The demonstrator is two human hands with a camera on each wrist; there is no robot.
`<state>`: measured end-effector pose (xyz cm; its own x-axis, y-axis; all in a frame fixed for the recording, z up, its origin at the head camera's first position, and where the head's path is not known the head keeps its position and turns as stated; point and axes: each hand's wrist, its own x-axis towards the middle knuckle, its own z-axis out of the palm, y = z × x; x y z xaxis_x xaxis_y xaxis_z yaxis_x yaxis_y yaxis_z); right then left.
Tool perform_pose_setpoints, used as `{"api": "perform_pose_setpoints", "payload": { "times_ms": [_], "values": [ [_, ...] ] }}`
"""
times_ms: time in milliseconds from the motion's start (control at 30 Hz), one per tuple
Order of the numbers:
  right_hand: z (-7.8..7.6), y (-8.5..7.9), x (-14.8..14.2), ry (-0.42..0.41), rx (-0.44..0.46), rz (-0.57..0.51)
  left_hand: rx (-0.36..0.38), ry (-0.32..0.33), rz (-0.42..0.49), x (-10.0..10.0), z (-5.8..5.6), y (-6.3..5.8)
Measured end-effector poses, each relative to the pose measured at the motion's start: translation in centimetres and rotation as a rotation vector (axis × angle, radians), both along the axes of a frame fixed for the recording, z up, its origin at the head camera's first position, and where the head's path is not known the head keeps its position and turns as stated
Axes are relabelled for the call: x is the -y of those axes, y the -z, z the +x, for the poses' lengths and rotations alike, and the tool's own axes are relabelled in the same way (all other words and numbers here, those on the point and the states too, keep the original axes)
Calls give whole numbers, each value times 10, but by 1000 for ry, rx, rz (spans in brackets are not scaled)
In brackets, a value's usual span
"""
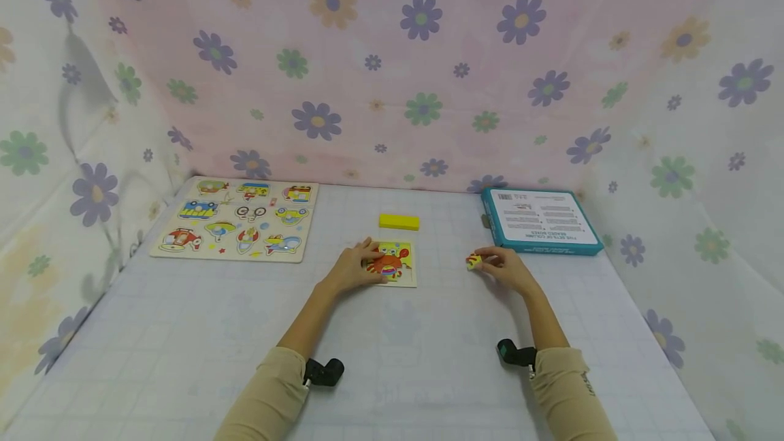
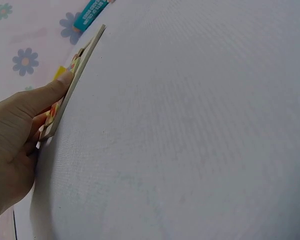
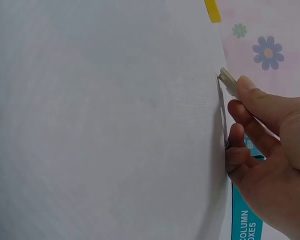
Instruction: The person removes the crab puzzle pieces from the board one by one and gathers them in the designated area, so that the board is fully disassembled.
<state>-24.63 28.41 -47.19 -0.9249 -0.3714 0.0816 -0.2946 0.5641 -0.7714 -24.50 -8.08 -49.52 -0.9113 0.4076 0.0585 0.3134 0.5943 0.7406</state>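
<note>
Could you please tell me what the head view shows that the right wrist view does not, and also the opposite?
Only the head view: the left hand holding the crab puzzle, the board with vehicle pictures, and the coloured face of the small piece.

Only the right wrist view: the palm side of the right hand and the small piece's pale edge up close.

Both share: the right hand pinching that piece, the yellow block and the teal box (each only partly visible from the wrist), the white table surface and the flowered cloth.

left sleeve (image 1: 269,386): beige. right sleeve (image 1: 566,386): beige, dark lettering (image 1: 588,384), too small to read. left camera (image 1: 324,372), right camera (image 1: 516,353): black, rounded.
</note>
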Motion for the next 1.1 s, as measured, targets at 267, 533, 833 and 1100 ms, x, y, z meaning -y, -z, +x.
{"api": "perform_pose_setpoints", "payload": {
  "times_ms": [267,533,833,1100],
  "values": [
    [2,-1,2,47,88,108,-6,-7,-5,0,0,0],
    [14,-6,-3,-23,120,90,-15,-2,5,0,0,0],
    [13,0,-1,16,102,137,-19,-7,11,0,0,0],
    [14,3,1,47,81,147,-34,-4,23,0,0,1]
  ]
}}
